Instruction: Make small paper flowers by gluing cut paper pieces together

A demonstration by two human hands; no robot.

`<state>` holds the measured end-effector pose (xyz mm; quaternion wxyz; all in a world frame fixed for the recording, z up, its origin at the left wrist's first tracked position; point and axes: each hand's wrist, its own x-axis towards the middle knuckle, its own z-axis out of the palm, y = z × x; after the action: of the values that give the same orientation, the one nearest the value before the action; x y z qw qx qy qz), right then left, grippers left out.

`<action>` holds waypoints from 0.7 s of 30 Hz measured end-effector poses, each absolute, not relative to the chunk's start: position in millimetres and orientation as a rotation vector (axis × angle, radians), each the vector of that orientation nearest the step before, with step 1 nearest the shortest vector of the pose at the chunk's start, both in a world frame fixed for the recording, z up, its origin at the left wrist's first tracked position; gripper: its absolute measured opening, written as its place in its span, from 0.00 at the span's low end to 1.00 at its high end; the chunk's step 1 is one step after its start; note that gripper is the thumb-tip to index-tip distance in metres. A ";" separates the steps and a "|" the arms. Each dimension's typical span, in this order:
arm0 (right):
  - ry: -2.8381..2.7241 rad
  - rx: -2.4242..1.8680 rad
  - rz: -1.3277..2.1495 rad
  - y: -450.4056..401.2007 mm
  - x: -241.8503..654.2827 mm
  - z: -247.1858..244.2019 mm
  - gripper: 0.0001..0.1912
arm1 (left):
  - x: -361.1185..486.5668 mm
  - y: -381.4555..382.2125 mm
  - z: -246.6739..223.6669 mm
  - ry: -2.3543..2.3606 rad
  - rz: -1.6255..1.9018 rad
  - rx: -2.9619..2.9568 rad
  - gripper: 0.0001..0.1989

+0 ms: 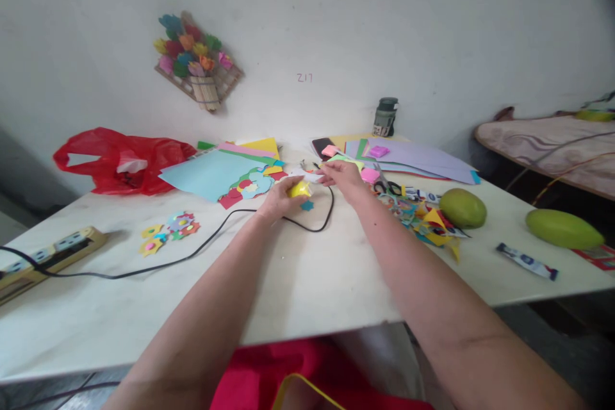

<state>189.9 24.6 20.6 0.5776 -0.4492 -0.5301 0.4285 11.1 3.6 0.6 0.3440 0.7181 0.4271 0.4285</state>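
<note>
My left hand (280, 200) is closed around a small, shiny yellow packet (301, 189) above the middle of the table. Just to its right, my right hand (342, 179) has its fingers pinched on a thin whitish piece (310, 177); whether this joins the packet I cannot tell. A blue paper cutout (307, 205) lies under the packet. Pink packets (369, 175) and black-handled scissors (388, 188) are beside my right hand. To the left of my left hand are coloured paper cutouts (248, 188).
A black cable (177, 262) loops from the power strip (57, 250) to below my hands. Finished paper flowers (170, 230) lie left. Paper scraps (427, 221), green fruits (462, 208) and a glue tube (527, 261) lie right. A red bag (120, 163) and a bottle (385, 116) stand behind.
</note>
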 end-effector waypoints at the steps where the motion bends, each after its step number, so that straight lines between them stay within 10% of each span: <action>1: -1.217 -1.010 1.076 21.7 189.5 22.4 0.02 | 11.3 4.7 -0.6 1.115 1.130 1.849 0.31; 21: -1.099 -0.896 1.285 22.5 206.8 24.7 0.04 | 23.9 11.3 -5.1 1.008 1.276 1.598 0.35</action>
<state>206.8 22.5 24.7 0.5762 -0.3825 -0.4695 0.5488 23.9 11.3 -5.1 0.4177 0.6368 0.4019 0.5084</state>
